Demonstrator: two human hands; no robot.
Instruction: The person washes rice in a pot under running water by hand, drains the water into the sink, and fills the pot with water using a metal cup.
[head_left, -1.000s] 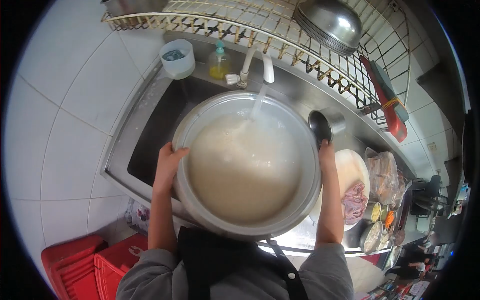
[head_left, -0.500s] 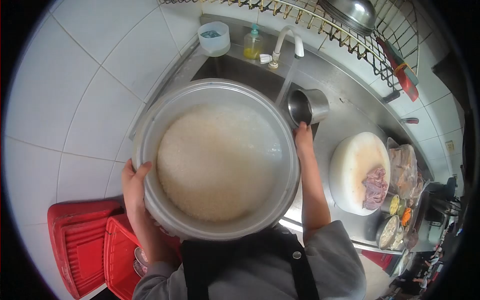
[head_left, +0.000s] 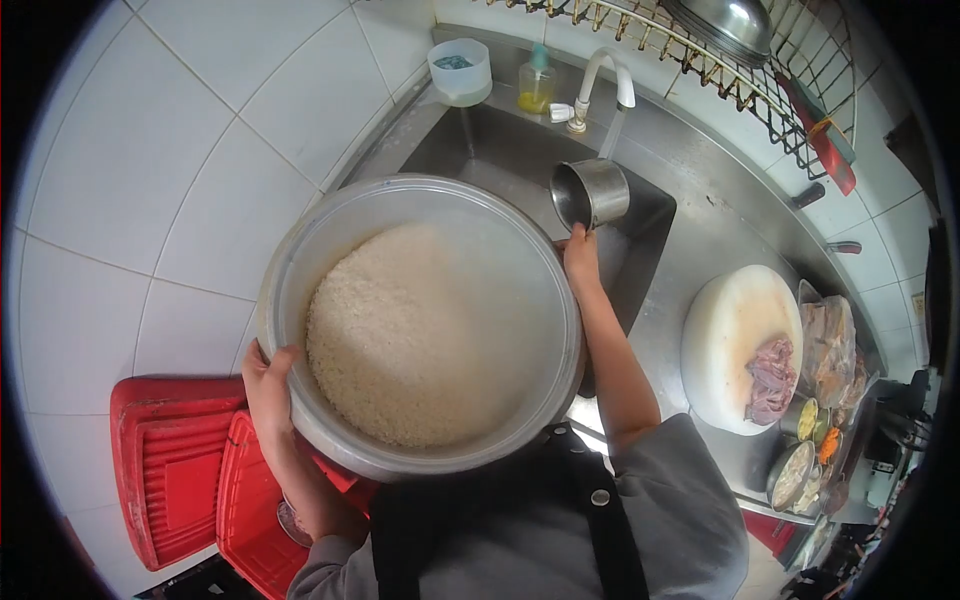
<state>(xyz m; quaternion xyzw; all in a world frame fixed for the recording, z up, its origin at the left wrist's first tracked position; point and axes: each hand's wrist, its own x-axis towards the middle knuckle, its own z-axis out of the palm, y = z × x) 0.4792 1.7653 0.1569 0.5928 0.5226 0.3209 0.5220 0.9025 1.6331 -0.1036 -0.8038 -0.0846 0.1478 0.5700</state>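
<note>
Metal makes up the big pot (head_left: 440, 460) of rice (head_left: 375, 340) at the near side of the sink (head_left: 490, 140). The left hand's grip (head_left: 270, 388) pinches the pot's rim, maybe to steady it. Over the sink, the right hand's grip (head_left: 582, 260) pinches a cup (head_left: 605, 192), maybe so drips fall there.

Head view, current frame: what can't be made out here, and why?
All in the head view:
Pot: underside hidden by its own walls.
Pale grains: their extent on the right is veiled by cloudy water.
Left hand: some fingers hidden by the pot.
Metal cup: gripped part covered by the right hand.
Red bin: inside partly hidden by the left forearm.
Metal bowls: cut off by the top edge.
</note>
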